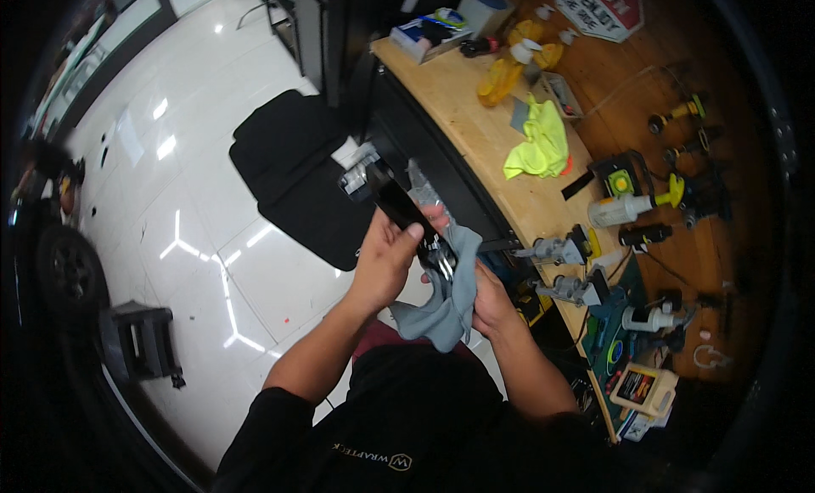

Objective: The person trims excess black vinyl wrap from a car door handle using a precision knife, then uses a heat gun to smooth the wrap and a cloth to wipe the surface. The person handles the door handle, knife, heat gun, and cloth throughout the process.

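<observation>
At the far left a wheel (70, 264) stands by the dark side of what looks like a vehicle, with a black step stool (140, 344) just beside it on the glossy white tiled floor (204, 302). Further right, a black mat-like sheet (293, 166) lies flat on the floor.

Near the middle, the left hand (389, 257) is closed round a glossy black piece (402, 206), its thumb laid along the top. The piece is held in the air in front of the person's body, tilted, with its lower end reaching into a grey cloth (457, 302). To the right of the cloth, the right hand (492, 299) grips it from behind; its fingers are largely hidden by the folds.

Beyond runs a wooden worktop (446, 98). Yellow pump bottles (499, 81) stand toward its far end, then a bright yellow-green cloth (541, 140) lies crumpled. A white spray bottle (617, 210) with a yellow head comes next, and a pale jug (645, 389) sits near the close end.
</observation>
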`<state>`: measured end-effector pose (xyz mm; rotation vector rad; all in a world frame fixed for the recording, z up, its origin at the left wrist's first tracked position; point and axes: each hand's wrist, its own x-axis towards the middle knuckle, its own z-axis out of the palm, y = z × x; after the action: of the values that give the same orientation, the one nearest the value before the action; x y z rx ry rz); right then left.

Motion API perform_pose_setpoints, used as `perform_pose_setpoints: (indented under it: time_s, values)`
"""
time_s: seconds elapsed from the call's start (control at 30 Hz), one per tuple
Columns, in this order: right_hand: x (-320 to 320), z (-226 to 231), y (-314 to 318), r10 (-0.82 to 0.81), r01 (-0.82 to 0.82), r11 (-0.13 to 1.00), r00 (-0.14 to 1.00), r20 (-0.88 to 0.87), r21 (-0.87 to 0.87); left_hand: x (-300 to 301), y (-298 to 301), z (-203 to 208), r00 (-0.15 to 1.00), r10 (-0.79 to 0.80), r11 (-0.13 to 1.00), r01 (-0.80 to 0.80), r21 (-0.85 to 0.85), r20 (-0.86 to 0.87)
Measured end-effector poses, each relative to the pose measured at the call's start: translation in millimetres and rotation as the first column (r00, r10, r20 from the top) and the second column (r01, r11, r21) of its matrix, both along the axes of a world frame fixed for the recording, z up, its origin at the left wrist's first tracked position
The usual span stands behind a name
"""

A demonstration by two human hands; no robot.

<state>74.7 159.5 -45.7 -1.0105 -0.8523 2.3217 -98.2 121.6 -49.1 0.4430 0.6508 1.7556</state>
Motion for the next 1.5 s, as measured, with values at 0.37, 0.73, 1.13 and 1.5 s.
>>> perform_pose_setpoints:
  time_s: [0.37, 0.73, 1.13, 1.5]
  values:
    - [48, 9, 43, -0.024, -0.124, 0.901, 0.943, 0.333, 0.416, 21, 21, -9, 0.926, -0.145, 0.989, 0.138, -0.045, -0.348]
    - [174, 135, 236, -0.518, -0.194, 0.308, 0.787, 0.336, 0.931, 97, 71, 1, 0.993, -0.076, 0.957, 0.049, -0.286, -0.087]
    - [195, 106, 212, 0.273, -0.487, 0.589, 0.871, 0.409, 0.645, 142, 94, 68, 0.064, -0.039, 0.994, 0.102, -0.032, -0.997]
    - [131, 60, 38, -0.388, -0.19, 0.398, 0.851, 0.353, 0.897, 93, 65, 30, 0.486, 0.052, 0.986, -0.166, -0.033, -0.873]
